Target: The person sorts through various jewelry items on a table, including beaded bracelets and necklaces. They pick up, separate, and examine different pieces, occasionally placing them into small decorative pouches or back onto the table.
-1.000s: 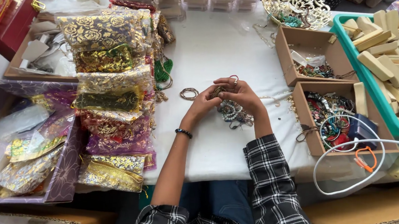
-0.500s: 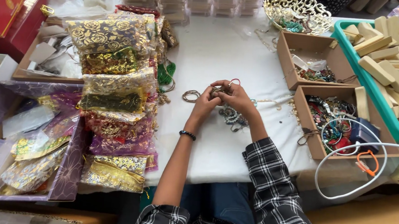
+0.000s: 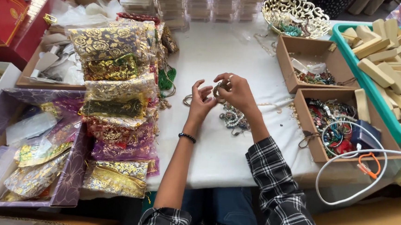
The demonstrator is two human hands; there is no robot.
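My left hand (image 3: pixel 201 101) and my right hand (image 3: pixel 237 92) meet above the white table (image 3: pixel 222 53), both fingering a small round bracelet (image 3: pixel 219 88) held between them. A black band circles my left wrist. Under my right hand lies a small heap of beaded jewellery (image 3: pixel 232 119). A loose ring-shaped bangle (image 3: pixel 187 99) lies on the cloth just left of my left hand.
Gold-patterned organza pouches (image 3: pixel 113 102) are stacked at left, beside a purple box (image 3: pixel 26 148) of pouches. Two cardboard boxes (image 3: pixel 315 64) of jewellery stand at right, then a teal tray (image 3: pixel 384 68) of wooden blocks. A white cable (image 3: pixel 344 191) hangs off the front edge. A filigree bowl (image 3: pixel 294 14) sits behind.
Both hands stay together on the bracelet, its fingers shifting slightly. The camera has tilted a little, so the scene sits lower in the picture.
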